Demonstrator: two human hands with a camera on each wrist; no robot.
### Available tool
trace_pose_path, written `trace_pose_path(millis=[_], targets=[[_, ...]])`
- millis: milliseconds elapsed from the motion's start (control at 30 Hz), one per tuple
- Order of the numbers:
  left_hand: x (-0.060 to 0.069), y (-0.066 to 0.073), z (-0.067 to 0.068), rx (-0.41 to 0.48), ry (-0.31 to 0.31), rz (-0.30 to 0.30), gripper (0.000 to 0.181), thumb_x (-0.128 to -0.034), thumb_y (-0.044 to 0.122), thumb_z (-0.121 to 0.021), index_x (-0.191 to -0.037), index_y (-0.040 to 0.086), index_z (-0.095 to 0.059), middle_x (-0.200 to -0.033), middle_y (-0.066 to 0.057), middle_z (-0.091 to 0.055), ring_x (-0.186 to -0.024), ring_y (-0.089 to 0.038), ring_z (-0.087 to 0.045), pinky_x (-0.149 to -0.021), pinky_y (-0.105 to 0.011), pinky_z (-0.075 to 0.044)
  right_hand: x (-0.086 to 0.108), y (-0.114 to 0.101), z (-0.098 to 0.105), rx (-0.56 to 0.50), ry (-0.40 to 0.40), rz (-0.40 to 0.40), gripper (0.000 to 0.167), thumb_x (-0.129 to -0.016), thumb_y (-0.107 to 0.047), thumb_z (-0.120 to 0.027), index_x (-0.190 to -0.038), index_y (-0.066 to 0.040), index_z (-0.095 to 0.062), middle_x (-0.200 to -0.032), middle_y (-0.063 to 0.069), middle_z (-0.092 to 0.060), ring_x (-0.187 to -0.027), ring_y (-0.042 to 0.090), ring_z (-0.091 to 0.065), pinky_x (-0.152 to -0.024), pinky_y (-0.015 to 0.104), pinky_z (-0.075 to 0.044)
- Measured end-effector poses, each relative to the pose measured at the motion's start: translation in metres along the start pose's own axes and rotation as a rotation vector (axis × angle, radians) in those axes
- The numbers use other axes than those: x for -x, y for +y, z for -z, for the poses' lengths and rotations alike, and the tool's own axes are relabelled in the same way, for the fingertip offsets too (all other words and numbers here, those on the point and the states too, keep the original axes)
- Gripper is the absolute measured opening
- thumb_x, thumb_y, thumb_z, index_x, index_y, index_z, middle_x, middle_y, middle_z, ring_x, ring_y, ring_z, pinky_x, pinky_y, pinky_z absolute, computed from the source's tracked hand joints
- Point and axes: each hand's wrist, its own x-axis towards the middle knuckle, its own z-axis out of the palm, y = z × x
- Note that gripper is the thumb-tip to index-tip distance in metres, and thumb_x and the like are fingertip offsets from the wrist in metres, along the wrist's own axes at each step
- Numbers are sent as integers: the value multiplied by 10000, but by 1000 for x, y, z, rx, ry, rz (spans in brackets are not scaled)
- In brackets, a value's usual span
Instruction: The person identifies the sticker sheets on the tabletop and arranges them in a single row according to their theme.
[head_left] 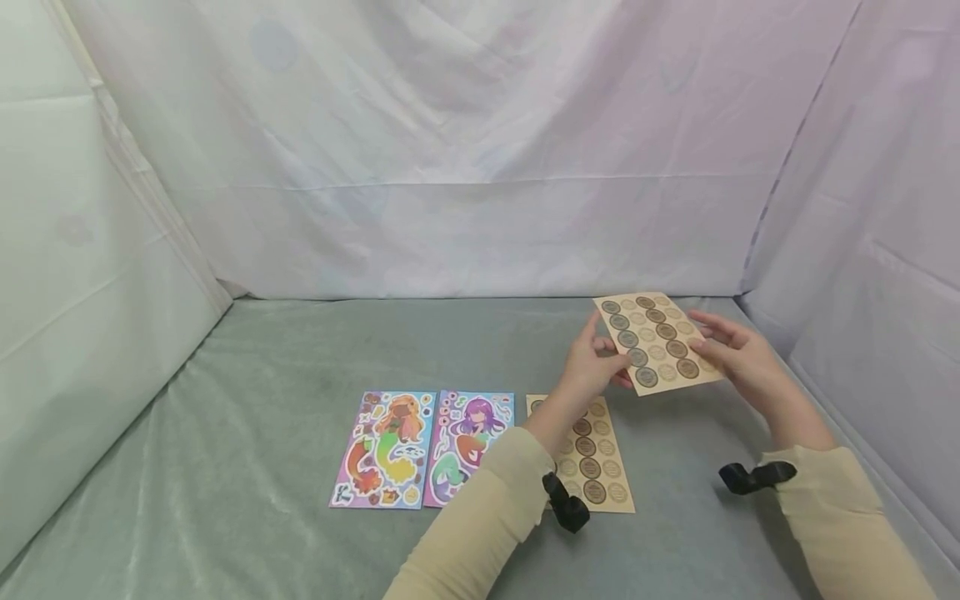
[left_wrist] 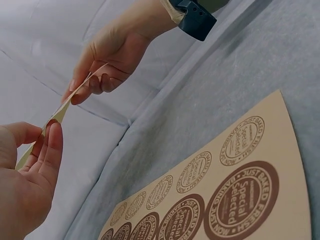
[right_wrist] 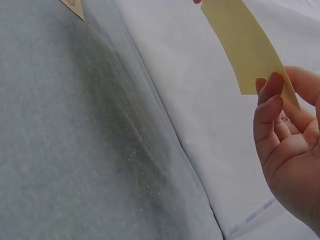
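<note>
Both hands hold a tan sticker sheet (head_left: 656, 342) with rows of round brown stickers, tilted above the table at the right. My left hand (head_left: 587, 362) pinches its left edge between thumb and fingers. On the opposite edge, my right hand (head_left: 738, 358) pinches it the same way. The plain yellowish back of the sheet (right_wrist: 247, 47) faces the right wrist camera. A second tan sticker sheet (head_left: 611, 467) lies flat below, partly covered by the left forearm; its round "Special Selected" labels (left_wrist: 240, 200) read clearly in the left wrist view.
Left of the flat tan sheet lie two mermaid sticker sheets side by side, one with an orange-haired mermaid (head_left: 386, 450), the other with a purple-haired one (head_left: 468, 442). A grey cloth (head_left: 247, 433) covers the table. White fabric walls (head_left: 450, 233) stand behind and at both sides.
</note>
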Motion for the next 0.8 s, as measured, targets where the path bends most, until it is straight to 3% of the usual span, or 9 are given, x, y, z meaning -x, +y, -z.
trace_pose_path(millis=[133,467,800], targets=[[3,2,-1,12,-21,-11,936,-783,-111,-665,-1536,212,-212,-852,-21,-648,-534,-177,-621,-563,-353,-574,5,-3,1,40,-2,-7,542,-911,-38,-643,-1418,-134,-477,-1044,-48,-624,-752,87,-650,-607,205,-531],[13,3,-1,29,-60,-8,939,-791,-137,-656,-1540,188,-193,-847,-26,-637,-532,-179,-613,-556,-356,-572,21,-14,3,367,25,-20,597,-928,-164,-649,-1472,-195,-405,-1158,-127,-522,-831,25,-613,-655,190,-511],[23,6,-2,65,-93,-19,943,-786,-116,-661,-1540,196,-190,-867,-26,-656,-576,-177,-628,-570,-343,-573,37,-20,3,453,18,0,612,-932,-187,-644,-1484,-207,-381,-1271,-62,-423,-885,9,-605,-694,183,-505]])
